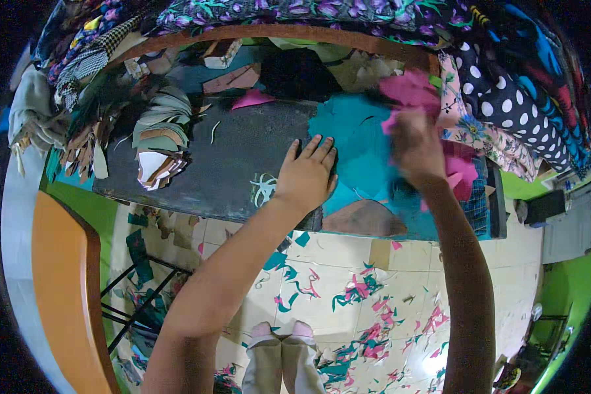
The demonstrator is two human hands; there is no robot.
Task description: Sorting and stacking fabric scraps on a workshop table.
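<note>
My left hand (306,172) lies flat, palm down and fingers spread, at the left edge of a teal sheet of fabric (358,148) on the dark table (230,141). My right hand (417,148) is over the right side of the teal fabric, smeared by motion, so its fingers do not show clearly. Pink fabric pieces (410,90) lie just beyond it and to its right. Whether it grips any of them I cannot make out. A brown rounded piece (366,218) rests at the table's front edge, below the teal fabric.
A fanned stack of green, brown and white cut pieces (163,134) sits on the table's left. Patterned cloths (512,105) hang at the right and along the back. Teal and pink scraps (374,328) litter the tiled floor. An orange chair back (65,276) stands at left.
</note>
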